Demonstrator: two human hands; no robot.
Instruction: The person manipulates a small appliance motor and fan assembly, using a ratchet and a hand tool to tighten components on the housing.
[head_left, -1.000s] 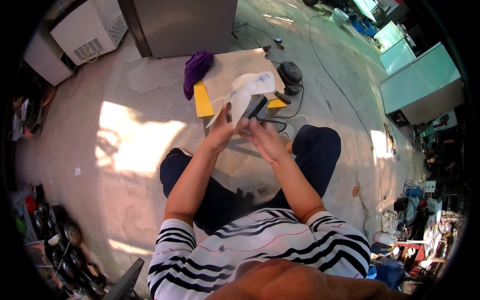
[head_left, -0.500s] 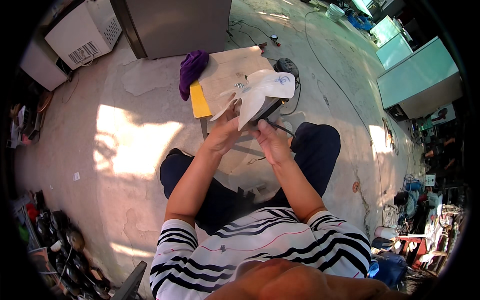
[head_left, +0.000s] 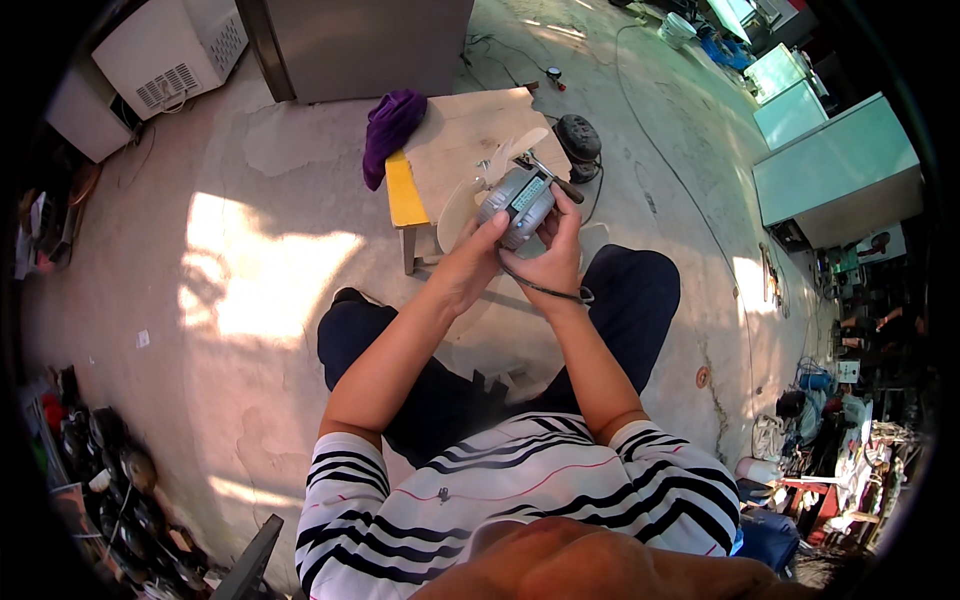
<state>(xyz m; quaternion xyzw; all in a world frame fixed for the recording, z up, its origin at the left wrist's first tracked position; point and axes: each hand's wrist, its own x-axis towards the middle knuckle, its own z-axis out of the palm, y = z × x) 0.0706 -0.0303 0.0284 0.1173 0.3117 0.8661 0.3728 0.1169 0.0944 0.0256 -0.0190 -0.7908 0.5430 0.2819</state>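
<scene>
Both my hands hold a fan motor (head_left: 524, 205) with a grey metal body and a label strip, just over the near edge of a small low table. My left hand (head_left: 470, 264) wraps its near left side, thumb on the casing. My right hand (head_left: 556, 252) grips its right side, fingers curled upward. Pale fan blades (head_left: 516, 152) show behind the motor, partly hidden by it. A dark cord (head_left: 545, 290) hangs from the motor across my right wrist. Beside the motor's upper right is a dark-handled rod (head_left: 568, 190), whose kind I cannot make out.
The table (head_left: 480, 112) has a wooden top and a yellow side. A purple cloth (head_left: 393, 130) lies on its left corner. A round black device (head_left: 577, 140) stands at its right. Farther off are a grey cabinet (head_left: 365, 50) and a pale green box-like appliance (head_left: 840, 165).
My hands have turned the motor so its labelled casing faces up toward me. The fan blades have swung away behind it. My right hand has moved up along the casing.
</scene>
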